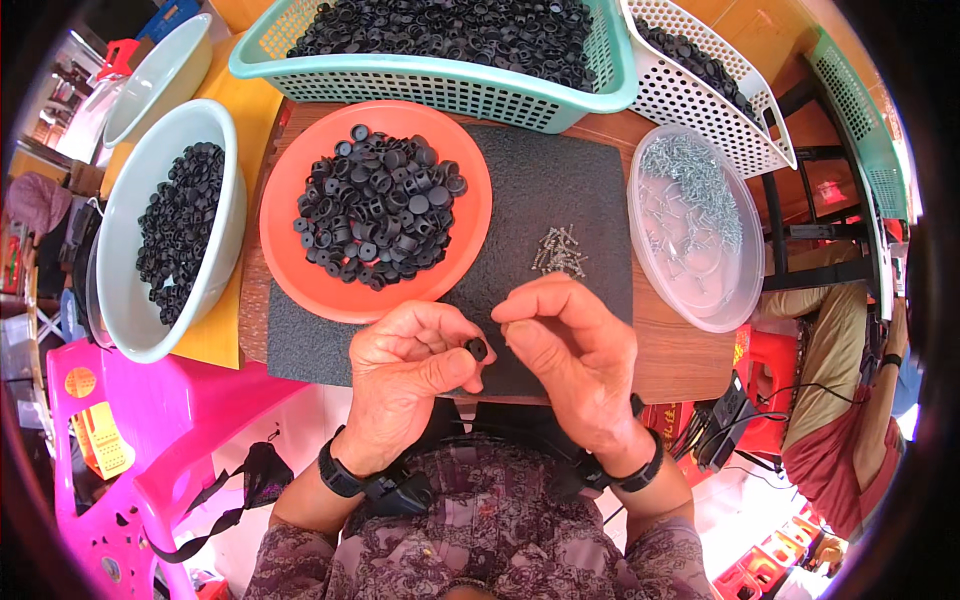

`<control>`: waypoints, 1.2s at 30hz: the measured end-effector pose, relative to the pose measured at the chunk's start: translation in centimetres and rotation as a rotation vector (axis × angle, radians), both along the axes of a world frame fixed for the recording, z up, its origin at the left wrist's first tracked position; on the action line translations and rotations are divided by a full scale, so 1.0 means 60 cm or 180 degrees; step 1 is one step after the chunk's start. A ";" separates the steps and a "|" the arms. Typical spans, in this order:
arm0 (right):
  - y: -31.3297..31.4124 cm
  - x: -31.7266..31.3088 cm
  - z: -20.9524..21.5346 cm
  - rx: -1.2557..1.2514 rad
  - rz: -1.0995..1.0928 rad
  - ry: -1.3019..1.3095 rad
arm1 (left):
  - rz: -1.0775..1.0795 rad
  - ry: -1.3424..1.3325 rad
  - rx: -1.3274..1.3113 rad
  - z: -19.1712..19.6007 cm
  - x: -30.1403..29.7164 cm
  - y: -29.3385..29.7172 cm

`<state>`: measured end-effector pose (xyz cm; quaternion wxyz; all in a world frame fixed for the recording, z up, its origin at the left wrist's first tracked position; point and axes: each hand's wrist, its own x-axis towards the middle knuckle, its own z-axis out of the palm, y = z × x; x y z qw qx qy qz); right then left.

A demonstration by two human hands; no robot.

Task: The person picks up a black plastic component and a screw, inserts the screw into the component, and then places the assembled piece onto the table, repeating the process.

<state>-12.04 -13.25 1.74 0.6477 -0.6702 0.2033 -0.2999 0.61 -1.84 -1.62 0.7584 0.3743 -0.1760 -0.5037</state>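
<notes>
Low over the front of a black foam mat, my left hand pinches a small round black plastic part with a hole in it. Just to its right, my right hand has thumb and forefinger brought together; whatever is between their tips is too small to make out. The hands are close but apart. A small pile of screws lies on the mat beyond my right hand. An orange-red bowl, heaped with black plastic parts, stands beyond my left hand.
A clear oval tub of silvery screws stands on the right. Green and white perforated baskets of black parts line the back. On the left are a pale green basin of black pieces and a pink chair. Another person sits at right.
</notes>
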 end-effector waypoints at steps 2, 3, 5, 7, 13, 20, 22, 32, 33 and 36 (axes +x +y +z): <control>0.015 0.002 -0.001 0.0477 0.0079 -0.0193 | 0.0033 0.0064 0.0016 0.001 -0.002 0.000; 0.020 0.004 -0.003 0.0579 0.0047 -0.0242 | 0.0048 0.0099 0.0024 0.001 -0.003 0.001; 0.028 0.008 -0.007 0.0662 -0.0040 -0.0321 | 0.0019 0.0109 0.0012 0.000 -0.002 0.002; 0.030 0.011 -0.012 0.0444 -0.0114 -0.0368 | 0.0024 0.0124 -0.0014 -0.001 -0.001 0.004; 0.040 0.014 -0.024 0.0262 -0.0236 -0.0449 | 0.0103 0.0140 -0.0018 -0.005 -0.003 0.006; 0.049 0.018 -0.035 0.0360 -0.0397 -0.0617 | 0.0158 0.0185 0.0068 -0.004 -0.006 0.007; 0.049 0.016 -0.035 0.0060 -0.0511 -0.0439 | 0.0176 0.0182 0.0038 -0.004 -0.006 0.006; 0.044 0.017 -0.036 -0.1901 -0.0989 0.0039 | 0.0283 0.0112 0.0090 -0.005 -0.009 0.007; 0.043 0.018 -0.037 -0.2015 -0.0978 0.0012 | 0.0308 0.0079 0.0116 -0.005 -0.010 0.007; 0.041 0.019 -0.038 -0.2280 -0.0942 0.0053 | 0.0393 0.0032 0.0184 -0.005 -0.014 0.008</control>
